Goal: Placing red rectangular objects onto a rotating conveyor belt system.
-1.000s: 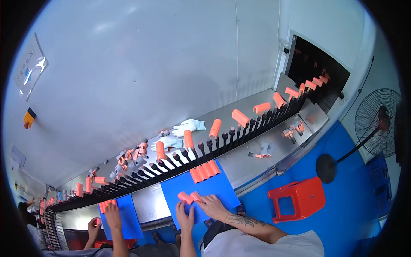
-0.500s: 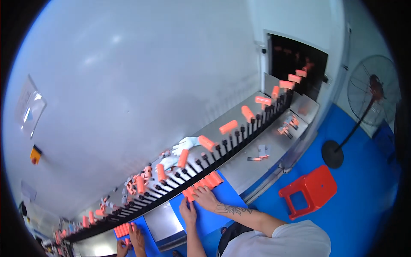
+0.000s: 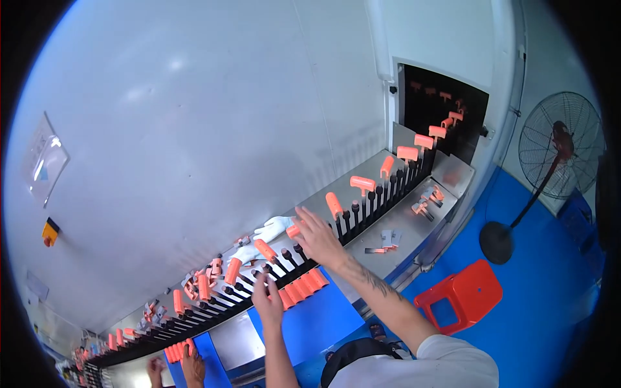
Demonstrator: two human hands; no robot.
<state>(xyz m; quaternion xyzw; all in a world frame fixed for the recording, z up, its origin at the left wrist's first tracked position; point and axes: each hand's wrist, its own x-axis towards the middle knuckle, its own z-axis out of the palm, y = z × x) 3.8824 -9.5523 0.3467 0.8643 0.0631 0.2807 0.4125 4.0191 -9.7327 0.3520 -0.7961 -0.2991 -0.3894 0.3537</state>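
Observation:
My right hand (image 3: 317, 238) reaches over the rack of black upright pegs, fingers stretched and apart. It is at an orange tube-shaped part (image 3: 295, 229), partly hidden by the hand; a firm grip does not show. My left hand (image 3: 267, 299) is raised at the near edge of the rack, beside the black pegs (image 3: 284, 257), its fingers parted and nothing visible in them. Between my hands, a row of orange tube-shaped parts (image 3: 303, 287) lies side by side on a blue board (image 3: 317, 317). More orange parts (image 3: 362, 183) sit on the pegs along the rack.
White gloves (image 3: 274, 228) and heaps of small orange and grey pieces (image 3: 197, 282) lie behind the rack. A co-worker's hand (image 3: 193, 367) works at the left. A red stool (image 3: 475, 291) and a standing fan (image 3: 561, 145) are on the right. The rack passes through a dark opening (image 3: 446, 97).
Both my hands have left the row on the blue board: the right moved up and over the rack, the left up and leftward to its edge. Orange parts on the pegs have shifted leftward.

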